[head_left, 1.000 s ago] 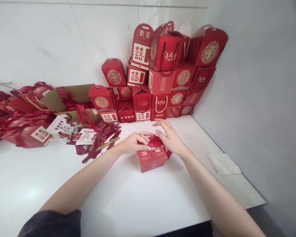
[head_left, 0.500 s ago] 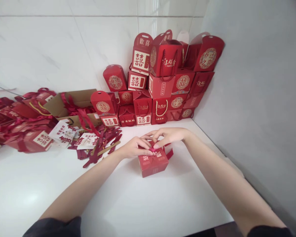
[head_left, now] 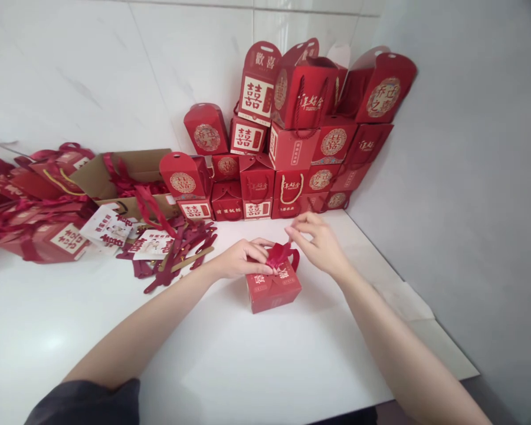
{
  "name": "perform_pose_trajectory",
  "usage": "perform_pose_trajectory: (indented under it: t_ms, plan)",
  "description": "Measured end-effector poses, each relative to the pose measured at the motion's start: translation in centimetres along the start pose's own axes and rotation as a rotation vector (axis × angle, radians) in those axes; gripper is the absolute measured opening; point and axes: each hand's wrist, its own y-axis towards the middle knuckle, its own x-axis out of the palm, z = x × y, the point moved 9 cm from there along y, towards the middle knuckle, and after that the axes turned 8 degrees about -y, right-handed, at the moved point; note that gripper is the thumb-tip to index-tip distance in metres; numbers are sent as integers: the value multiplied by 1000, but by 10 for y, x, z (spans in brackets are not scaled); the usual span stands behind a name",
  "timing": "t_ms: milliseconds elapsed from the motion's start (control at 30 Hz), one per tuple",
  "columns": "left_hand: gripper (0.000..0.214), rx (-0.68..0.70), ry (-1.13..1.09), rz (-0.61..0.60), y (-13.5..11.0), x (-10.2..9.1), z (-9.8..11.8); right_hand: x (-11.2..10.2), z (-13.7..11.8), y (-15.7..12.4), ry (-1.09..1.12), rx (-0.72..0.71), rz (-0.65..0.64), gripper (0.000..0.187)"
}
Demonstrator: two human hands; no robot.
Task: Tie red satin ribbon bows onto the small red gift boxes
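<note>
Red rectangular cardboard box [head_left: 274, 297]: left hand [head_left: 242, 260] pinches crimson satin ribbon [head_left: 279, 254] atop it, likely anchoring; right hand [head_left: 320, 245] alongside, grip unclear.

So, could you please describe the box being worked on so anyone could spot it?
On the white table, find the stacked red boxes by the wall. In front of them, between the left hand and right hand, sits one red box. Unlike those, it stands alone, with a shiny ribbon gathered on top.

Left grip [head_left: 240, 260] pinched, right grip [head_left: 317, 243] possibly likewise.
</note>
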Motion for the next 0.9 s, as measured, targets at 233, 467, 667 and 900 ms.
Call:
perform_pose_trajectory:
  t_ms: [233, 467, 667, 900]
  plan:
    - [14, 7, 7, -17, 0, 0, -3, 12, -16, -42, 231, -156, -215, 24]
    - [10, 24, -46, 28, -1, -3, -4, 64, -5, -46, 750, 208, -320, 26]
    - [12, 13, -8, 19, 0, -2, -3, 82, 11, -57, 1070, 563, -181, 21]
    - [14, -52, -27, 21, 0, -3, -3, 14, 21, -63, 815, 543, 370, 18]
